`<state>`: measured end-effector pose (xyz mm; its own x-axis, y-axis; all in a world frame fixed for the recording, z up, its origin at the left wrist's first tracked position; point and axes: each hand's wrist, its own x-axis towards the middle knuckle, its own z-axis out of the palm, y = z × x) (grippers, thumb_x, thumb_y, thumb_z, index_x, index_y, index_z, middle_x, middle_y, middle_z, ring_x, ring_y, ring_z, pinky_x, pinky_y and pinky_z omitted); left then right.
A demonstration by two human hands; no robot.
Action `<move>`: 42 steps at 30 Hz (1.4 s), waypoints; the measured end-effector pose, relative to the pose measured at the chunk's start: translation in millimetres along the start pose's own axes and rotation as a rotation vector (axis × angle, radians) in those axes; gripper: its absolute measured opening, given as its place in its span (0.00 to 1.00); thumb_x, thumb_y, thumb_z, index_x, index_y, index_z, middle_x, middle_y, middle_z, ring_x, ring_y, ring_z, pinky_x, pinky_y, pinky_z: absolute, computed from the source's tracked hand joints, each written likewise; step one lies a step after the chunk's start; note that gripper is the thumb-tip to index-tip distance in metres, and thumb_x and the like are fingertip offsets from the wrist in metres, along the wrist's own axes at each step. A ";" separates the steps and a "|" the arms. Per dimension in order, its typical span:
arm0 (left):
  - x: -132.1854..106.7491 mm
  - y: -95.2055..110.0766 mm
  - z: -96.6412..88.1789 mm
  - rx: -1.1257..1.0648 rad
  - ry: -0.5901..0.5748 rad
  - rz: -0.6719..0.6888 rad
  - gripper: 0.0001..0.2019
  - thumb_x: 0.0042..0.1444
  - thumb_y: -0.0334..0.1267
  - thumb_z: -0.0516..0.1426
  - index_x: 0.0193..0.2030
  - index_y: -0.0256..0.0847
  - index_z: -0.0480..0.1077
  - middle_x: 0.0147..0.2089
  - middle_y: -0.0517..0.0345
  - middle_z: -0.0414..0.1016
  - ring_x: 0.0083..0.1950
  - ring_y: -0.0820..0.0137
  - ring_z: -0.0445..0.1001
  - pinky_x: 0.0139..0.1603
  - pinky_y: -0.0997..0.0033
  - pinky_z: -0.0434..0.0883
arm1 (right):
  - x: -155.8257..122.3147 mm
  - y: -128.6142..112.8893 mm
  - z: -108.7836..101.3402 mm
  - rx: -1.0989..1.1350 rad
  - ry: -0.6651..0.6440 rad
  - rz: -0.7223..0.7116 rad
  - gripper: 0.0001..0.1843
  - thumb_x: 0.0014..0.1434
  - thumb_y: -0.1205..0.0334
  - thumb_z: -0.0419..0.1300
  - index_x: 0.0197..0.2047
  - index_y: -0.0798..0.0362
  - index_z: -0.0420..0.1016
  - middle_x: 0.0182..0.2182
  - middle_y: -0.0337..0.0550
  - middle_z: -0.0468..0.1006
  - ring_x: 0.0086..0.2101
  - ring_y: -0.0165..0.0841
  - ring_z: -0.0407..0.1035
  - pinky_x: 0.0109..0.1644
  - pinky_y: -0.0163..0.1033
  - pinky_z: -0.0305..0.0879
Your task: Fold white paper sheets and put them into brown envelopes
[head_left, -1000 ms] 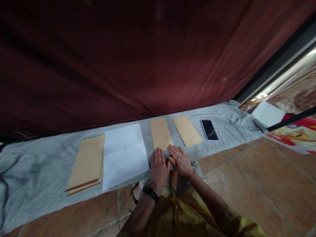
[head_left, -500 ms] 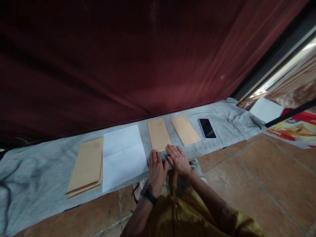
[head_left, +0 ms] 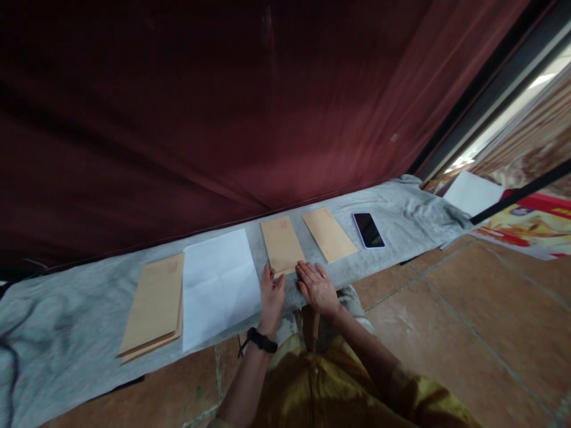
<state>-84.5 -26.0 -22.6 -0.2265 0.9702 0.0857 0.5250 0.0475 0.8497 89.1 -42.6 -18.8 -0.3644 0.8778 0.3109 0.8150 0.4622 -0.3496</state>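
Observation:
A brown paper envelope [head_left: 282, 241] lies flat in front of me, its near end between my two hands. My left hand [head_left: 272, 296] is turned on its side at the envelope's near left corner, thumb and fingers apart; whether the fingertips touch the paper is hard to make out. Flat on the envelope's near right corner rest the fingertips of my right hand [head_left: 317, 289], palm down. To the right is a second brown envelope [head_left: 329, 235]. Left of my hands lies a creased white sheet of paper [head_left: 220, 291], which touches a small stack of brown envelopes [head_left: 154, 300].
A phone [head_left: 369, 230] lies right of the envelopes. Grey cloth [head_left: 57, 315] covers the narrow bench, with a dark red curtain [head_left: 250, 119] rising behind it. Beyond the right end are a white box [head_left: 473, 193] and a printed red and yellow package [head_left: 530, 226] near the tiled floor.
My left hand has turned from lying flat onto its side and shifted left to the envelope's corner. My right hand stays flat at the near right corner. The view has shifted slightly.

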 end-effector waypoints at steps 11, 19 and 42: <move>19.0 31.1 -2.9 -0.192 -0.007 -0.145 0.09 0.57 0.38 0.54 0.41 0.38 0.72 0.25 0.64 0.70 0.25 0.72 0.68 0.30 0.72 0.68 | 5.1 -3.2 -1.1 0.020 0.037 0.057 0.25 0.70 0.62 0.50 0.68 0.54 0.64 0.65 0.49 0.69 0.63 0.40 0.63 0.70 0.52 0.53; -3.0 82.7 -12.1 -0.084 -0.013 0.026 0.11 0.60 0.37 0.56 0.49 0.41 0.72 0.34 0.59 0.77 0.33 0.70 0.74 0.37 0.72 0.70 | 27.6 -29.9 -16.9 0.097 0.050 0.242 0.25 0.68 0.65 0.51 0.66 0.57 0.66 0.59 0.56 0.74 0.53 0.44 0.71 0.57 0.47 0.67; -16.0 37.9 3.6 -0.652 -0.133 -0.394 0.18 0.46 0.47 0.67 0.40 0.37 0.76 0.32 0.56 0.79 0.31 0.72 0.76 0.31 0.74 0.71 | 24.8 -39.0 11.3 1.801 0.372 0.952 0.18 0.44 0.55 0.73 0.25 0.49 0.66 0.21 0.33 0.73 0.25 0.30 0.72 0.36 0.37 0.76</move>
<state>-58.1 -38.8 6.4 -0.1739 0.9330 -0.3149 -0.1720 0.2861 0.9426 43.2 -37.5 -7.4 0.0889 0.9094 -0.4064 -0.6882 -0.2389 -0.6850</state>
